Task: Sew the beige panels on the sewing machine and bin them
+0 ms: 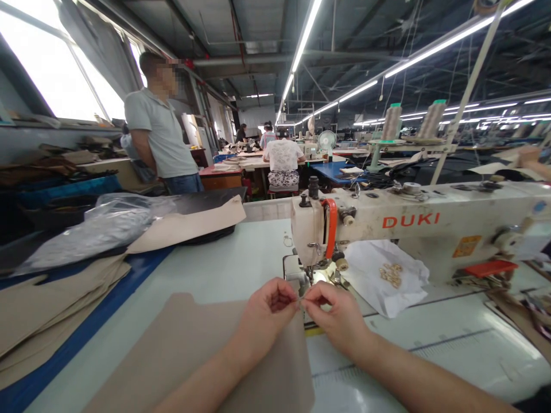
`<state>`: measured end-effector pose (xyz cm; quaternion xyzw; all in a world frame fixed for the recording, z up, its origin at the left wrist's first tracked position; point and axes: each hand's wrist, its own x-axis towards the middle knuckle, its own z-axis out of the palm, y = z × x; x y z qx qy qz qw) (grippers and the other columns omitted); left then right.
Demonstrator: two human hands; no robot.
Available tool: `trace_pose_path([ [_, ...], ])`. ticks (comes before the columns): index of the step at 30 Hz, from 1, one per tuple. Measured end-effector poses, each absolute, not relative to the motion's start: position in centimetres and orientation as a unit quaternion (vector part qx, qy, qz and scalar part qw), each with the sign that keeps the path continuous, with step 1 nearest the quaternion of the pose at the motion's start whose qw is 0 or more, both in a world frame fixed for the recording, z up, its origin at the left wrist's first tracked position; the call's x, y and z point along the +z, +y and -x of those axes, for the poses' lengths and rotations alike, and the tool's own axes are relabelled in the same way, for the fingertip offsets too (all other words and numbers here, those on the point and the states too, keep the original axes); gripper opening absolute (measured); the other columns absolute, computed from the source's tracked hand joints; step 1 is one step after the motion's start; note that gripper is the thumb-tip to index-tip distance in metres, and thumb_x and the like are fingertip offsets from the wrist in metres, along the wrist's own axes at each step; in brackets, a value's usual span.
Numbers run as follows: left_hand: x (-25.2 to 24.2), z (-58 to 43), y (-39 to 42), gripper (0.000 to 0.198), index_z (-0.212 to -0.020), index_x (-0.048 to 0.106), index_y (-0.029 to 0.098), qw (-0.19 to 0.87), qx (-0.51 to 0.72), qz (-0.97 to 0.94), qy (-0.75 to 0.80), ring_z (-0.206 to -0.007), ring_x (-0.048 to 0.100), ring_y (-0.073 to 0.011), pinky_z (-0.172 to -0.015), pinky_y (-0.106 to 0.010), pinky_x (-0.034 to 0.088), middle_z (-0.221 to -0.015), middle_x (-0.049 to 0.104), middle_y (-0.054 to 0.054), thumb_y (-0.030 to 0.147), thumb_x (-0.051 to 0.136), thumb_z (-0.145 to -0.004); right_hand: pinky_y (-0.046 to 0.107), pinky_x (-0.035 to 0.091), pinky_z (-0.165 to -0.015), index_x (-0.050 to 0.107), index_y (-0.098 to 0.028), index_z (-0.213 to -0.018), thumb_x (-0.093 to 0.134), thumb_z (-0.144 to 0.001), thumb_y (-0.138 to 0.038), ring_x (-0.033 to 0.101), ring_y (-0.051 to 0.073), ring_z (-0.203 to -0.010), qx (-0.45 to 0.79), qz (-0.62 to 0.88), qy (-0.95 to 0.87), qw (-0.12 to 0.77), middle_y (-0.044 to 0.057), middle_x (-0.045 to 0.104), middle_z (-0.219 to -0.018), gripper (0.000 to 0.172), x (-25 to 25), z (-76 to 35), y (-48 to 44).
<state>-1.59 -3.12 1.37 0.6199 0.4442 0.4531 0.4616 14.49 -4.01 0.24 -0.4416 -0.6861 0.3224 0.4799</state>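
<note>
Both my hands are up at the sewing machine (413, 215), left hand (273, 304) and right hand (336, 315) meeting tip to tip, fingers of each clamped on a tiny thing (301, 299) too small for me to name. It sits right in front of the machine's head, above the edge of the beige panel (193, 332), which lies flat on the worktop (215, 269) under my left arm. Danger here: a loose pinch could drop it and lose it by the metal plate, and my forearm leaning could drag the panel askew; a knock to the white sheet (413, 292) could scatter the gold bits (391, 275). Now the count: one machine, one panel, one white sheet, two thread spools (432, 119), one plastic bag (116, 221), one beige strip (193, 226); the gold bits and the stacked pieces (64, 298) overlap too much to number
</note>
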Motion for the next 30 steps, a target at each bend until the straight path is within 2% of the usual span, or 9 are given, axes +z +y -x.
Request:
trace_pose_path([
  [3,1.6,1.7,-3.5,0.009,-0.071,0.054,0.018,0.406,0.448,-0.652,0.457,-0.065,0.056,-0.0116,-0.064,-0.023,0.046,-0.068,0.058,0.002,0.02,0.062,-0.069,0.023,0.04,-0.057,0.058,-0.02,-0.073,0.059,-0.075,-0.026,0.051,0.012,-0.058,0.391,0.429,-0.65,0.49,-0.003,0.057,-0.062,0.007,0.1,-14.7,-3.8],
  [7,2.0,1.7,-3.9,0.006,-0.072,0.056,0.018,0.361,0.441,-0.678,0.465,-0.067,0.057,-0.0128,-0.067,-0.024,0.047,-0.07,0.059,0.002,0.021,0.06,-0.072,0.024,0.041,-0.059,0.059,-0.019,-0.077,0.061,-0.074,-0.029,0.054,0.013,-0.06,0.462,0.408,-0.622,0.483,-0.002,0.06,-0.064,0.01,0.0,-14.9,-3.7],
  [12,1.6,1.7,-3.8,0.007,-0.077,0.057,0.018,0.379,0.434,-0.676,0.459,-0.069,0.058,-0.0138,-0.068,-0.024,0.048,-0.073,0.06,0.001,0.023,0.06,-0.073,0.025,0.044,-0.062,0.06,-0.019,-0.073,0.061,-0.075,-0.028,0.056,0.013,-0.061,0.482,0.41,-0.621,0.463,-0.002,0.062,-0.064,0.009,0.0,-15.0,-3.7],
  [16,1.1,1.9,-3.3,0.015,-0.081,0.063,0.018,0.42,0.381,-0.683,0.46,-0.074,0.06,-0.0165,-0.07,-0.025,0.046,-0.077,0.066,-0.002,0.031,0.06,-0.077,0.026,0.049,-0.067,0.059,-0.02,-0.074,0.063,-0.075,-0.032,0.059,0.014,-0.066,0.524,0.393,-0.597,0.463,-0.002,0.063,-0.067,0.012,-0.2,-14.9,-3.6],
  [20,1.2,2.1,-3.2,0.02,-0.077,0.068,0.02,0.38,0.339,-0.706,0.492,-0.071,0.059,-0.0171,-0.066,-0.024,0.044,-0.074,0.068,0.0,0.038,0.058,-0.079,0.027,0.05,-0.069,0.059,-0.02,-0.074,0.065,-0.072,-0.036,0.061,0.014,-0.067,0.552,0.386,-0.577,0.461,-0.002,0.063,-0.067,0.017,-0.2,-14.8,-3.5],
  [26,2.0,2.1,-3.7,0.015,-0.071,0.068,0.021,0.3,0.352,-0.731,0.501,-0.064,0.057,-0.0161,-0.063,-0.024,0.041,-0.067,0.065,0.001,0.033,0.059,-0.077,0.026,0.046,-0.064,0.067,-0.02,-0.075,0.063,-0.073,-0.033,0.058,0.015,-0.064,0.462,0.422,-0.625,0.467,-0.001,0.064,-0.066,0.014,0.0,-15.2,-3.6],
  [30,1.9,2.1,-3.7,0.014,-0.068,0.066,0.021,0.283,0.36,-0.732,0.504,-0.061,0.055,-0.0157,-0.062,-0.024,0.04,-0.063,0.063,0.002,0.032,0.06,-0.075,0.026,0.045,-0.061,0.07,-0.021,-0.076,0.06,-0.076,-0.031,0.058,0.016,-0.064,0.398,0.44,-0.661,0.46,0.0,0.066,-0.067,0.015,0.2,-15.3,-3.7],
])
